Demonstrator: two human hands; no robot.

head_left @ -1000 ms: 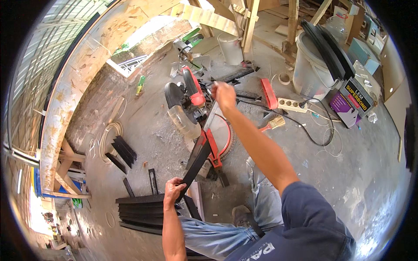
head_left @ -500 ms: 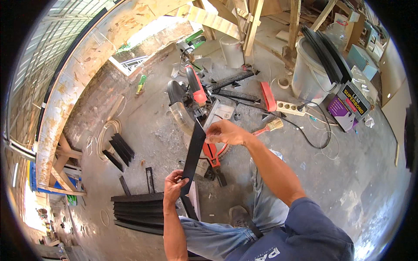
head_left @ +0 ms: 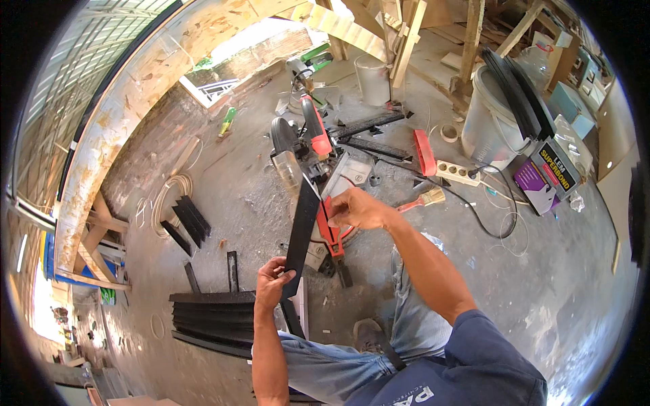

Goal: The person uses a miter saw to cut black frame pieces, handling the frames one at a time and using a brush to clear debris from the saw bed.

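Note:
A long flat black strip [head_left: 302,233] with an angled, pale-edged far end slants away from me, its near part gripped between the thumb and fingers of my left hand [head_left: 272,281]. Just right of the strip's far half, my right hand [head_left: 357,208] has its fingers curled together, a small gap from the strip. Whether anything small is between those fingertips is hidden. Beyond both hands stands a miter saw [head_left: 288,169] with a red handle [head_left: 315,128]. Its red table piece [head_left: 330,233] shows beneath my right hand.
A stack of black strips [head_left: 213,321] lies left of my knee. Shorter black pieces [head_left: 191,223] rest beside a coiled cable [head_left: 172,196]. To the right are a brush [head_left: 426,197], a power strip [head_left: 460,173], a bucket [head_left: 491,122] and a purple-black box [head_left: 545,179].
My right hand has drawn slightly off the strip's right edge. The left hand keeps its grip. The surroundings have shifted a little to the right in the picture.

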